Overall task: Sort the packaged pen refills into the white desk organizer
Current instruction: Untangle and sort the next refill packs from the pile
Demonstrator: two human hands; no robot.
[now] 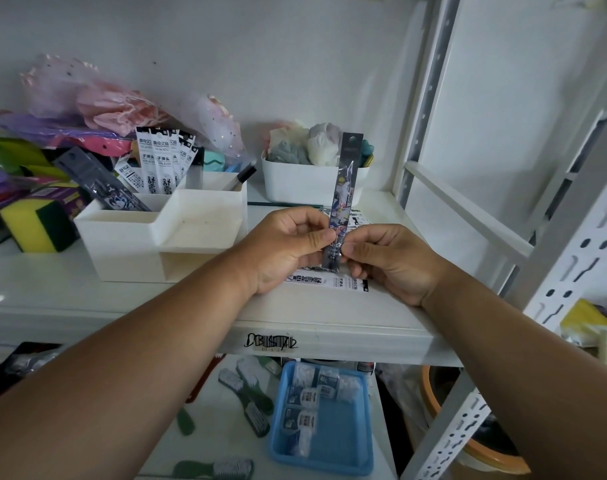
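Both the left hand [288,244] and right hand [388,261] pinch the lower end of an upright dark refill pack [345,192] near the shelf's [329,332] front edge, right of the white organizer [122,251]; such a low pinch risks the pack tipping or slipping.
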